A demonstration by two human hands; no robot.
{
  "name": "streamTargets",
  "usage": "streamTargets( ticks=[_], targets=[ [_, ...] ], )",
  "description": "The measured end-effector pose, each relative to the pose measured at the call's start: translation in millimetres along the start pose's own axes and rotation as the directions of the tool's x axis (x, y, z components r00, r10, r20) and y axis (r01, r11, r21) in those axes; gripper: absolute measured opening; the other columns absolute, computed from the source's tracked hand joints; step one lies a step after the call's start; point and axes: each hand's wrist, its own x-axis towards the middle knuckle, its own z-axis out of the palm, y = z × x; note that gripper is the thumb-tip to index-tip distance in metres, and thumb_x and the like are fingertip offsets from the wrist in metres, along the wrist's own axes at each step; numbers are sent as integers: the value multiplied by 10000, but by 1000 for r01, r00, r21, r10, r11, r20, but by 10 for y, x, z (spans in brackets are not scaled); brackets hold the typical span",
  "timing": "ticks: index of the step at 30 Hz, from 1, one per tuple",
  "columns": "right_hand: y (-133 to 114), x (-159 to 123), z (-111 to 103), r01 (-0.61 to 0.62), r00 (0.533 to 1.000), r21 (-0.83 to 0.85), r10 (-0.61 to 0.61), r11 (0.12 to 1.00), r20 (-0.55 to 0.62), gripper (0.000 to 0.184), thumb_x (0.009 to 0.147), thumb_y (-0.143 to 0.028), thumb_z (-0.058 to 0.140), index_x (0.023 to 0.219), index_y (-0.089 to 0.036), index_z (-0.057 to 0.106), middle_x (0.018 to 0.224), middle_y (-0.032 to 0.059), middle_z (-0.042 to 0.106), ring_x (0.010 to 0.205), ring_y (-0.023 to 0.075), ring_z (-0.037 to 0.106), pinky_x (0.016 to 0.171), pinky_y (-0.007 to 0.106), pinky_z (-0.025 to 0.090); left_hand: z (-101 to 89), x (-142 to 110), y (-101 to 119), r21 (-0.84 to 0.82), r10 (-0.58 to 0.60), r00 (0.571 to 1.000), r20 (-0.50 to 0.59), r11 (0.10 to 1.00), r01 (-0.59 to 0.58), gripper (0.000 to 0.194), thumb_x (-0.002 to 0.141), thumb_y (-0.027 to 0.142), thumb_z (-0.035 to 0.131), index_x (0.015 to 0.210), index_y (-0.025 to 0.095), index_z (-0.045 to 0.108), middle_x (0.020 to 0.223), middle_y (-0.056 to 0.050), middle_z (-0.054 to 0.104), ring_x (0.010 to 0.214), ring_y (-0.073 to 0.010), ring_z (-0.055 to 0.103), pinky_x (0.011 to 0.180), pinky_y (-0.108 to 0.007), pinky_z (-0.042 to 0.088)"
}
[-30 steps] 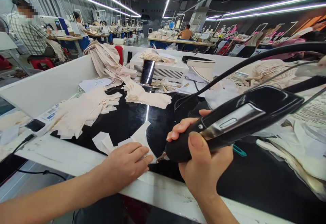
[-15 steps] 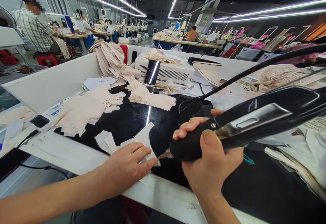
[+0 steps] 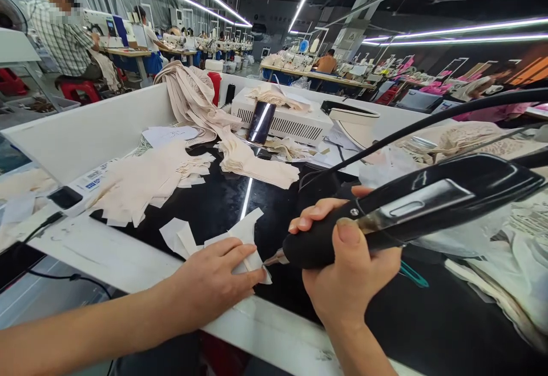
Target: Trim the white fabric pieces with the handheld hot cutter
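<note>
On the glossy black work surface (image 3: 222,190) at the table's front, my left hand (image 3: 225,270) presses a small white fabric piece (image 3: 247,229) down, fingers bent over it and closed. My right hand (image 3: 349,267) is wrapped round a black corded tool with a silver trigger lever (image 3: 422,202), thumb on top. Its narrow metal tip (image 3: 276,258) points left and meets the right edge of the fabric, close to my left fingertips. Another white cut piece (image 3: 177,236) lies beside my left hand. The underside of the fabric is hidden.
Stacked beige cut pieces (image 3: 145,179) lie left, with another stack (image 3: 257,165) ahead. Behind are a phone (image 3: 261,122) and a vented white box (image 3: 285,116). A black cable (image 3: 406,122) arches across the right. A teal clip (image 3: 414,274) lies near my right wrist. Co-workers sit beyond.
The view has shifted slightly. The tool has tilted a little and its tip has come closer to the fabric's edge. My left hand stays on the fabric.
</note>
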Motion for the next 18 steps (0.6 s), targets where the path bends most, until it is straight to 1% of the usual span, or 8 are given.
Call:
streamTargets(
  ticks=[3,7,13,18],
  targets=[
    [-2,-1,2,1,1000,-19,-1,1000,-4,426,790,-382,915,1118,-289,659,723,-77,705,512,162,653,496,307,577,7,-20,-5,4,-10,1000,29,1000,10,185,1119,246,641,1267,217,748,1337,-140,767,1148,-252,745,1055,-374,636],
    [-2,2,26,2,1000,-50,-2,999,0,413,817,-358,901,1128,-280,639,726,-81,692,509,148,649,491,301,589,14,-49,-23,-8,-16,999,50,1000,17,213,1120,286,656,1307,241,747,1383,-136,757,1183,-261,741,1064,-378,633],
    [16,67,79,-3,999,-7,3,1000,-44,422,782,-354,903,1106,-286,643,712,-91,688,522,145,656,490,285,587,9,-64,-54,-13,-8,996,86,1000,9,260,1109,316,687,1359,256,733,1451,-124,731,1224,-260,729,1095,-386,613],
    [25,78,82,1,1000,-11,-2,1000,-31,423,777,-361,904,1106,-280,650,706,-88,697,507,146,650,490,289,581,-1,-67,-55,-6,-9,993,114,1000,9,332,1097,367,718,1412,262,702,1493,-123,709,1279,-267,708,1132,-398,584]
  ],
)
